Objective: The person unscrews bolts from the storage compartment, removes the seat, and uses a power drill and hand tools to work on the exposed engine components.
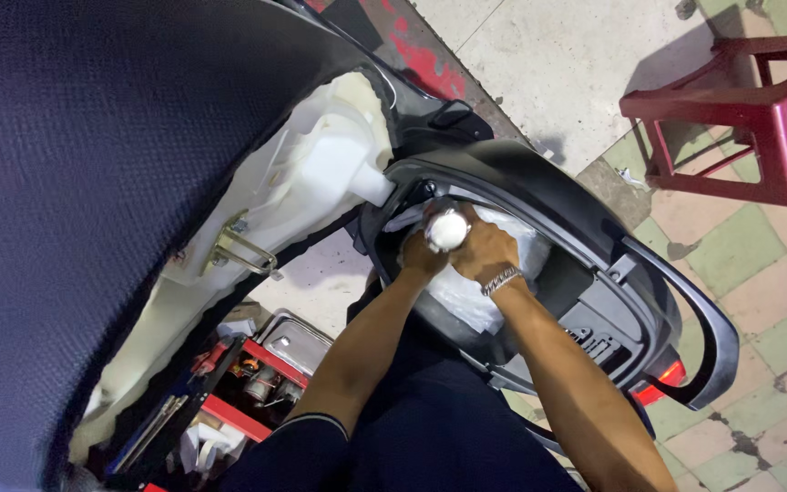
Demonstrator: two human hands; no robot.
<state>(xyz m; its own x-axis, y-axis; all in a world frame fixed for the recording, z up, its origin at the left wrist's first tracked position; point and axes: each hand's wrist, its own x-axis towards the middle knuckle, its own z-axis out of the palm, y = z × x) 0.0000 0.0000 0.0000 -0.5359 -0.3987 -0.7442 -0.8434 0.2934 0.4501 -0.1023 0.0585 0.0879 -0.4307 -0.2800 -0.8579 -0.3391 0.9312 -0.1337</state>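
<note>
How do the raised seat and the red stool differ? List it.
The seat is dark and textured; the stool is glossy red. The seat is tipped up on the scooter, its pale underside showing; the stool stands on the tiled floor. The seat rises beside both hands, left and right; the stool stands apart from them. Both are for sitting.

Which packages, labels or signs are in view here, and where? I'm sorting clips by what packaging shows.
Clear plastic bag: lies in the scooter's open under-seat compartment, crumpled, whitish.
White round object: gripped between the left hand and right hand above the bag; what it is cannot be told.
Raised marking: on the compartment's black rear rim, small, same black.
No signs or screens show.
</note>
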